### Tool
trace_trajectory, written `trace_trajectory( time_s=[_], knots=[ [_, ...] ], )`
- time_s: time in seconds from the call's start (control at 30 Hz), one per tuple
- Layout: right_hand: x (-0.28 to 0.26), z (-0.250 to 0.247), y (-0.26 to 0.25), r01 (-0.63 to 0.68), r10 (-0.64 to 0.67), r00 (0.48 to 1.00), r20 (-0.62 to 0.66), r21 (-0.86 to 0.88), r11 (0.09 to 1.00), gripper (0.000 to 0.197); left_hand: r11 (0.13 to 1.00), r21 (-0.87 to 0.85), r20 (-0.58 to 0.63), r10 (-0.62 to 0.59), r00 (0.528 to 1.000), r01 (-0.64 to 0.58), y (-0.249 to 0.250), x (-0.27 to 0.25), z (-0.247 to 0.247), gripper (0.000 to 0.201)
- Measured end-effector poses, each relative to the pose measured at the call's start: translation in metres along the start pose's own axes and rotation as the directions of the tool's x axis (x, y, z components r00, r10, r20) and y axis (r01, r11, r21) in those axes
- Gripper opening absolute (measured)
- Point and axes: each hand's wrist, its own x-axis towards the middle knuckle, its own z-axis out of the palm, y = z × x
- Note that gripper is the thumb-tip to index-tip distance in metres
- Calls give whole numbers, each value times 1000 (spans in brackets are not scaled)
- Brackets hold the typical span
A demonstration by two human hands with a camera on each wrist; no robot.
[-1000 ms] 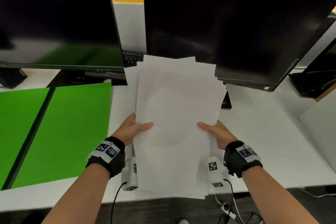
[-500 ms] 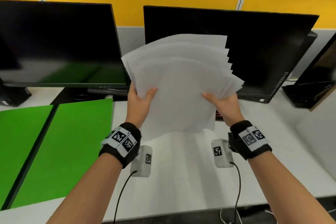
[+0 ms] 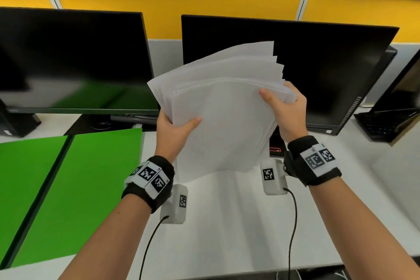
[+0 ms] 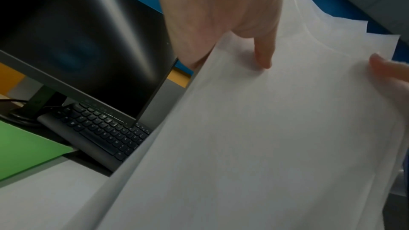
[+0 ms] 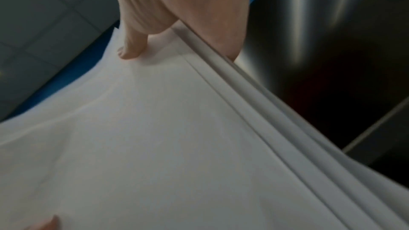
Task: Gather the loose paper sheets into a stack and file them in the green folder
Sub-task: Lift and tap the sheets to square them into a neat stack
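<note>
Both hands pinch the gathered paper sheets (image 3: pixel 222 120), left hand (image 3: pixel 172 129) and right hand (image 3: pixel 286 111) at opposite edges; squaring remains, then filing into the open green folder (image 3: pixel 79 184).

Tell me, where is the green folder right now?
In the head view the green folder lies open on the white desk at the left, below the left monitor, beside the left hand.

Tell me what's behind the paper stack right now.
Behind the stack stands the right monitor, its left part covered. Below, a black base with a red mark peeks out. Both hands' fingers are hidden behind the sheets; only the thumbs show in front.
</note>
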Motion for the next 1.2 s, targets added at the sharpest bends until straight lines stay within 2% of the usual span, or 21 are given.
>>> trace_trajectory(
  time_s=[0.17,0.33,0.53,0.6,0.67,0.77,0.8,0.87,0.97,1.07,1.17,1.2],
  knots=[
    [14,2,-22,180,-179,984,11,-30,983,23,1000,-17,-10,10,1000,-10,-2,2,0,49],
    [28,3,-30,242,-236,970,59,-115,964,12,999,-34,-10,26,1000,-26,-1,3,2,49],
    [27,-3,-18,130,-139,986,-91,-92,987,7,999,-21,18,45,999,-45,-2,1,1,52],
    [26,-2,-21,127,-135,982,-128,-69,989,11,998,-34,20,44,999,-43,-3,1,3,51],
    [27,1,-26,159,-165,980,-107,-64,985,15,998,-37,20,43,999,-42,-3,0,4,51],
    [30,6,-29,207,-213,976,-43,-120,971,6,999,-35,4,36,999,-36,-2,0,6,50],
    [32,6,-28,199,-208,976,-57,-133,971,11,999,-36,2,33,999,-33,-2,0,6,50],
    [34,5,-25,164,-182,977,-115,-148,975,23,999,-37,2,29,1000,-28,-2,0,6,50],
    [36,1,-18,102,-114,982,-153,-83,991,21,999,-44,4,17,1000,-17,-3,1,4,50],
    [33,1,-16,48,-53,995,-83,-65,997,19,999,-43,10,-4,1000,5,-4,2,5,47],
    [31,-1,-15,25,-27,998,-54,-36,999,5,998,-47,5,-46,999,46,-3,6,7,34],
    [30,-5,-12,-32,32,998,-58,4,999,11,997,-50,-5,-57,998,57,-3,7,7,30]
  ],
)
